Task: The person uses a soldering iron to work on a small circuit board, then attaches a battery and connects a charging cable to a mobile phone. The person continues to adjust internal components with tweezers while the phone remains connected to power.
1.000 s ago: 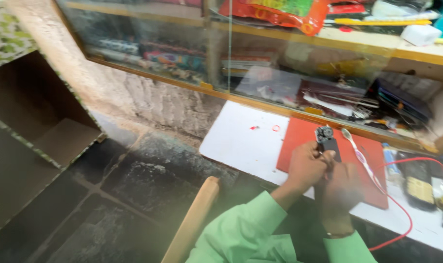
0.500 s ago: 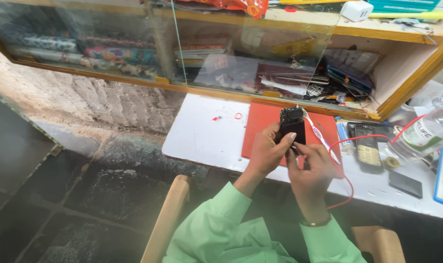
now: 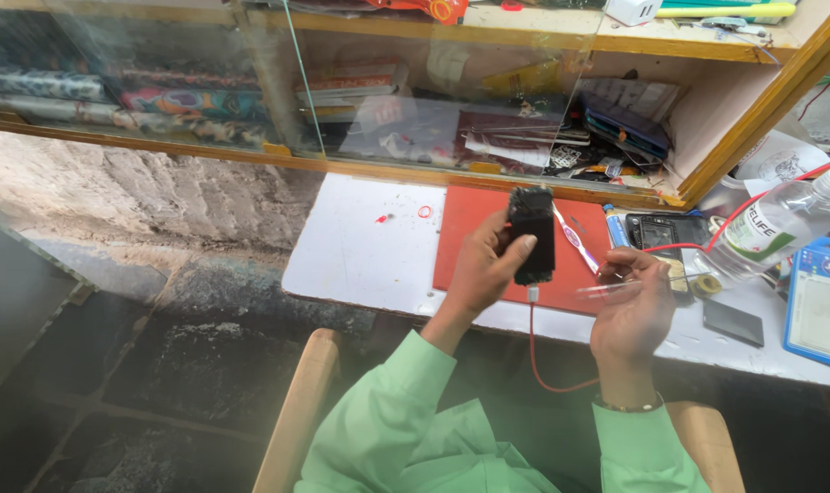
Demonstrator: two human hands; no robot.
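Gripped upright in the left hand [image 3: 484,265]: a black phone [image 3: 532,234], thumb laid across its lower front, remaining fingers wrapped behind, raised just above the red mat [image 3: 474,219]. Plugged into its bottom edge, a red cable [image 3: 535,351] that drops below the table edge and loops rightward behind the other wrist. Pinched between thumb and fingertips of the right hand [image 3: 632,310], a thin clear rod-like tool [image 3: 647,282], lying roughly level and pointing right; exact kind too fine to tell. Spread flat on the white table [image 3: 360,246], that red mat, with a light-coloured toothbrush [image 3: 574,240] lying diagonally near its right side. Just beside the mat's right edge, a small blue tube [image 3: 615,226], then an opened phone body [image 3: 661,233] lying flat. Further right, a clear plastic bottle [image 3: 771,224] tipped on its side, a dark flat rectangular piece [image 3: 733,321], and a blue box [image 3: 821,306] at the far right edge. Near the mat's left corner, 2 small red bits, one of them a ring [image 3: 425,211]. Behind the table, a glass-fronted wooden cabinet [image 3: 488,173] crammed with papers, booklets and small parts. Close to the body, light green sleeves [image 3: 392,402] and a wooden chair arm [image 3: 296,420].
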